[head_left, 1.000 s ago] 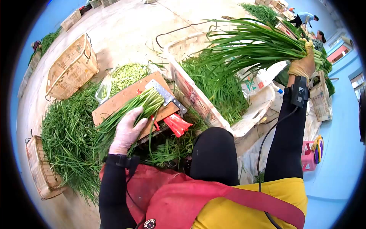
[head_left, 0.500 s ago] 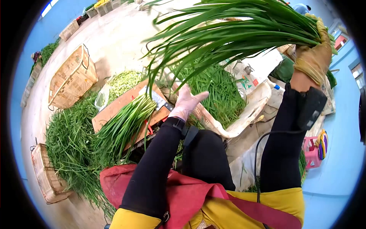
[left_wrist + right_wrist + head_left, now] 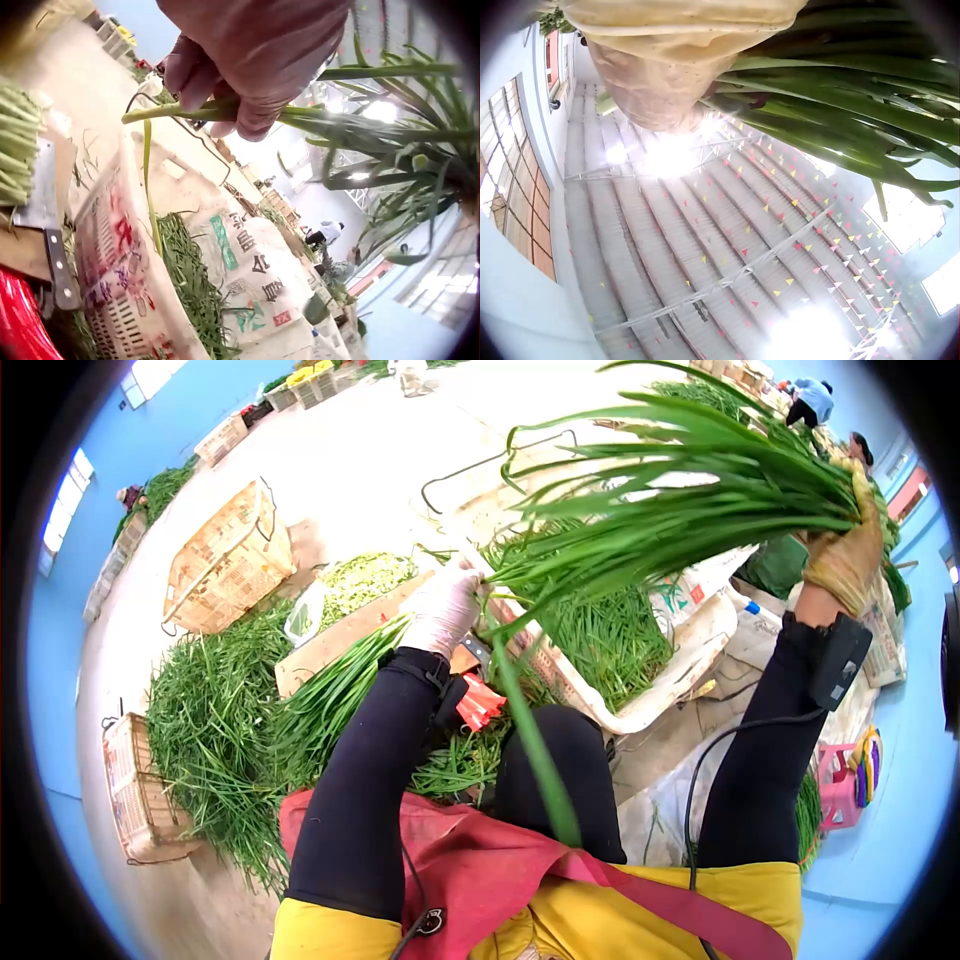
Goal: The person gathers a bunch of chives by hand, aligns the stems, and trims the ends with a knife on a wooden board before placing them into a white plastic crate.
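A large bunch of garlic chives (image 3: 690, 500) is raised at the right, gripped near its pale base by my right hand (image 3: 848, 550) in a yellowish glove. My left hand (image 3: 445, 610), in a thin whitish glove, pinches a few chive stalks (image 3: 169, 111), their pale ends sticking out past the fingers in the left wrist view. One long leaf hangs from there towards my knee. Below and left of that hand, another bunch of chives (image 3: 345, 680) lies on a wooden board (image 3: 305, 663). Beside it rests a cleaver (image 3: 60, 262), mostly covered by the hand in the head view.
A white plastic crate (image 3: 665, 705) with loose greens stands right of the board, a printed sack (image 3: 259, 262) behind it. Red strips (image 3: 481, 703) lie at the board's edge. Leafy greens (image 3: 215, 730) are heaped at left, between two baskets, one tall (image 3: 230, 565), one low (image 3: 140, 790).
My left hand left the bunch on the board, moved right, and now pinches stalks at the leafy side of the raised bunch. My right hand brought its bunch closer, then slightly lower.
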`<state>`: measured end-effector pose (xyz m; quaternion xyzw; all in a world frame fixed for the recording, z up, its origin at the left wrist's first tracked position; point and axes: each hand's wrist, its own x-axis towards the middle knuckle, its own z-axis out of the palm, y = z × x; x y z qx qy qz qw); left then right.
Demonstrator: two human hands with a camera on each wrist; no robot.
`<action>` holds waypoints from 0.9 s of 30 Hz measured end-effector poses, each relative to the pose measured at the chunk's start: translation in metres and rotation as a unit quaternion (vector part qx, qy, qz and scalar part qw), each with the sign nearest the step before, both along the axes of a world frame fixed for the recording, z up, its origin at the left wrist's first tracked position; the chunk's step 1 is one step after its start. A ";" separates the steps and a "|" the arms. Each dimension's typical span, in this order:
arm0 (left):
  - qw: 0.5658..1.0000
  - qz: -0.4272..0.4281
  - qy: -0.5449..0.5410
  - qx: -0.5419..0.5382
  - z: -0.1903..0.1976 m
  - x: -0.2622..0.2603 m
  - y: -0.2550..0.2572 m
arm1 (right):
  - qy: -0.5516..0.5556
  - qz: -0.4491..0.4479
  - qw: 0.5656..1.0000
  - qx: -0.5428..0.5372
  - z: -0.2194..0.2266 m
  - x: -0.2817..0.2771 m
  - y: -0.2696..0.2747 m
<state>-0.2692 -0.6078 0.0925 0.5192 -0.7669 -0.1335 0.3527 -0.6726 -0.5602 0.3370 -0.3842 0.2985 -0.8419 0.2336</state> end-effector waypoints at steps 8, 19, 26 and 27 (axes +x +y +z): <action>0.948 0.055 -0.275 -0.152 0.064 0.040 0.007 | -0.033 0.072 0.996 -0.033 -0.036 -0.040 0.024; 0.911 0.232 -0.315 -0.131 0.125 0.115 0.047 | -0.227 0.145 0.962 -0.046 -0.156 -0.011 0.002; 0.901 0.233 -0.292 -0.220 0.142 0.174 0.074 | -0.222 0.191 0.956 -0.018 -0.195 0.033 0.016; 0.902 0.235 -0.278 -0.232 0.143 0.178 0.077 | -0.203 0.210 0.956 -0.011 -0.199 0.041 0.022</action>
